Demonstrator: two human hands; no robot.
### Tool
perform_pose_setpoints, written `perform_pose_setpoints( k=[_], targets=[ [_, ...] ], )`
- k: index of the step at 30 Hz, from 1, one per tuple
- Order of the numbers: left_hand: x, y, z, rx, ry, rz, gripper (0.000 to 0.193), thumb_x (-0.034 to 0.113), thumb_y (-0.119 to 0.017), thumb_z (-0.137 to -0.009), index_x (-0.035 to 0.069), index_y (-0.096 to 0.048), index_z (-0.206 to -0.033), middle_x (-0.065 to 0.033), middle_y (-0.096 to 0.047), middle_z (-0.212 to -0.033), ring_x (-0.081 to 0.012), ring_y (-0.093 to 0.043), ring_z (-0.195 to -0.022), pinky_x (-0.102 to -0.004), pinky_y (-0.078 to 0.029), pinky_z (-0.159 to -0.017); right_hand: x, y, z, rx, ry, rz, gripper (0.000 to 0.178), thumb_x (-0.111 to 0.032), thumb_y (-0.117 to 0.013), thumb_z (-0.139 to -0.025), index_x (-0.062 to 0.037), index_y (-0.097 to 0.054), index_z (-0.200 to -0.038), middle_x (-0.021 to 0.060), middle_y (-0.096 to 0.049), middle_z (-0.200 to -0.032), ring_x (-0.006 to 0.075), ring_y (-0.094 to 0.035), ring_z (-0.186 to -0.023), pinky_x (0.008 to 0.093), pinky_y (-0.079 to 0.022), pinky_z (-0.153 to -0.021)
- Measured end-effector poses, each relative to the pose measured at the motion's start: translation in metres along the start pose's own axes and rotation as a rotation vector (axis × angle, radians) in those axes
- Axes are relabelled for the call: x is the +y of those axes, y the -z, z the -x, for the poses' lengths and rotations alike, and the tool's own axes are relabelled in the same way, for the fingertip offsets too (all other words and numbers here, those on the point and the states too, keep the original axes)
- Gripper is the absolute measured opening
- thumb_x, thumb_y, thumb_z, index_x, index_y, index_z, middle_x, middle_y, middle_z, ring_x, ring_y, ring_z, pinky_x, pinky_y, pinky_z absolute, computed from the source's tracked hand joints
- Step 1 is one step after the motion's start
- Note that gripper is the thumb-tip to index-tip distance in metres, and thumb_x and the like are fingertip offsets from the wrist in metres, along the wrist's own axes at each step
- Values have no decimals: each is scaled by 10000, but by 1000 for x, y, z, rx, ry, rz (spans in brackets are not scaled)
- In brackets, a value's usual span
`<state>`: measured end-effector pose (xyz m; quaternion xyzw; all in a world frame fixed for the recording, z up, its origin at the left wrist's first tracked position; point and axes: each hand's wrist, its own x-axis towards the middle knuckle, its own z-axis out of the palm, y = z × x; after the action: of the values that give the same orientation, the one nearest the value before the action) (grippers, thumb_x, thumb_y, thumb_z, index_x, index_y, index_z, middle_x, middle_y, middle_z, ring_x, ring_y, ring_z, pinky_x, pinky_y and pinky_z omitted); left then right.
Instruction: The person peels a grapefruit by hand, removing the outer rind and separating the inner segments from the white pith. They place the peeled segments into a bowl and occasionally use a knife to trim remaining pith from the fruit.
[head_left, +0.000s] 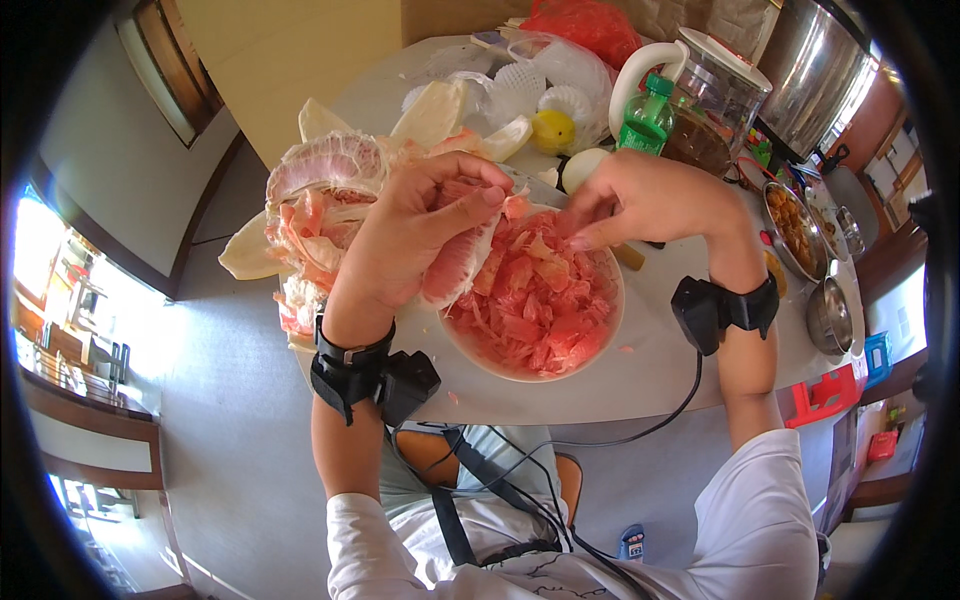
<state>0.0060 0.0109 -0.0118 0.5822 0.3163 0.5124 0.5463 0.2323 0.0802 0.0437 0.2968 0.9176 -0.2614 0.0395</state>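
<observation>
My left hand is closed around a pomelo segment, whose pale membrane hangs below the fingers. A small bit of pink pulp sticks out by its fingertips. To the right, my right hand is above the bowl's far right side, its fingers curled toward the thumb; whatever lies between them is hidden. Below both hands stands a white bowl filled with peeled pink pomelo pulp. Left of the bowl, partly behind my left hand, is a heap of membranes, with thick peel around it.
Behind the bowl are a yellow fruit, foam nets, a red bag, a green bottle and a clear jug. Metal bowls line the right edge. A black cable hangs from my right wrist band.
</observation>
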Motion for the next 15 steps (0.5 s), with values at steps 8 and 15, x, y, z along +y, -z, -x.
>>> perform_pose_setpoints(
  k=[8,15],
  targets=[
    [0,-4,0,27,-98,68,114,92,-614,-882,3,-581,-944,-4,-610,-800,-31,-538,-699,-163,-428,-609,-4,2,-5,220,77,-88,257,-200,-732,-760,-7,-675,-921,63,-644,-743,110,-564,-649,259,-456,-609],
    [-5,-13,-3,203,-215,-3,125,67,-630,-866,10,-566,-957,5,-597,-783,-23,-529,-680,-158,-418,-585,-18,-22,-20,440,296,-682,241,-74,-684,-793,35,-617,-997,62,-643,-913,113,-599,-792,247,-495,-745]
  ],
)
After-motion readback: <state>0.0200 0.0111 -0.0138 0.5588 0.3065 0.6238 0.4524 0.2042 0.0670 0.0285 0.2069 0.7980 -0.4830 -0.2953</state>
